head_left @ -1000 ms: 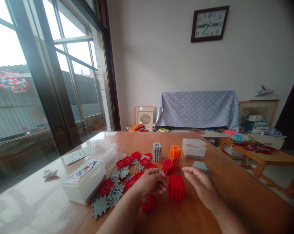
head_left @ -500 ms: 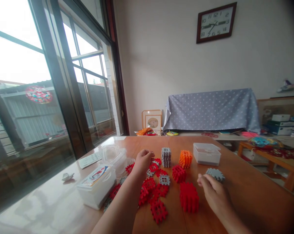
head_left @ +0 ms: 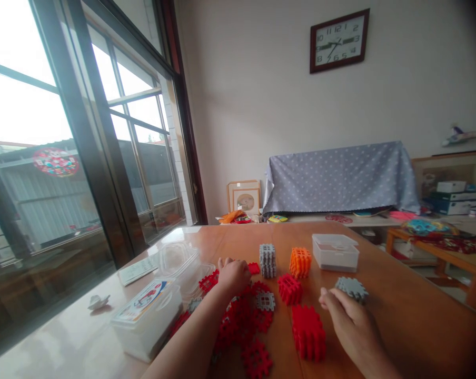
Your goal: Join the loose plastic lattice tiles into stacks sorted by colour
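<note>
My left hand (head_left: 232,275) lies palm down on a heap of flat red and grey toothed tiles (head_left: 249,321) on the wooden table (head_left: 399,326); whether it grips one I cannot tell. My right hand (head_left: 350,323) rests on the table, fingers loosely curled, between a large red cube (head_left: 308,331) and a flat grey tile (head_left: 352,288), its fingertips close to the grey tile. Beyond stand a smaller red cube (head_left: 289,288), a grey cube (head_left: 267,260) and an orange cube (head_left: 300,262).
A lidded white plastic box (head_left: 335,252) stands behind the grey tile. At left are a labelled box (head_left: 147,318), clear containers (head_left: 178,261), a card (head_left: 136,270) and a small white object (head_left: 97,302). The window runs along the table's left side.
My left hand went from beside the large red cube out to the far end of the tile heap, then drew back slightly. My right hand moved right, toward the grey tile.
</note>
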A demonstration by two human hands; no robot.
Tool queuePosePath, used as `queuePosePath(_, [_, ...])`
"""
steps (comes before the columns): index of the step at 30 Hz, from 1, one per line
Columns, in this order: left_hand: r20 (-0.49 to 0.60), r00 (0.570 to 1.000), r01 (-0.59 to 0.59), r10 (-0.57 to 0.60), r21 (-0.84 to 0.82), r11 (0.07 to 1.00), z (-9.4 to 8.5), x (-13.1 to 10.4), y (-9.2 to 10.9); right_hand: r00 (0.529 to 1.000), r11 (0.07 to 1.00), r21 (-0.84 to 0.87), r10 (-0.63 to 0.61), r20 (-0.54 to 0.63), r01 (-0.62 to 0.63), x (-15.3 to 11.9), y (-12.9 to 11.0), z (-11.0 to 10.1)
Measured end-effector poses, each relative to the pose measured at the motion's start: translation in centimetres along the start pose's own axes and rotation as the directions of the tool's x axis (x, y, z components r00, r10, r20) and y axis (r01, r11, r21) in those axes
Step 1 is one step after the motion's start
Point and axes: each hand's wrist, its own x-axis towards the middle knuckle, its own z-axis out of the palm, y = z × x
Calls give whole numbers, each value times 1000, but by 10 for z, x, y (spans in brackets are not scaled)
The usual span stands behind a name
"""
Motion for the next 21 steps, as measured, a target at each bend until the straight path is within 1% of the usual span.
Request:
queuePosePath(4, [2,1000,-3,3,38,999,2,17,2,1000,1000,10,-17,1,17,-1,-2,1])
queuePosePath(9, [74,997,-3,0,43,999,15,35,8,999,1000,-14,-27,-23,27,-1,-4,-2])
queuePosePath(11, [88,996,7,-10,31,1000,20,40,9,998,999,-23,-40,-39,39,-1,-8,-3])
queuePosePath(14, [81,996,23,-21,-16,1000,23,42,11,993,996,-28,-89,-79,87,-2,-15,-4])
queuePosePath(17, [40,997,65,-61,-112,992,18,39,11,984,989,-33,-145,-107,143,-3,-20,-4])
queuePosePath(19, [-8,994,103,-107,-215,971,10,35,10,980,987,-44,-160,-115,156,-4,-22,-5])
queuePosePath(21, [-57,985,133,-162,-348,928,0,30,9,979,986,-56,-161,-127,155,-5,-23,-5])
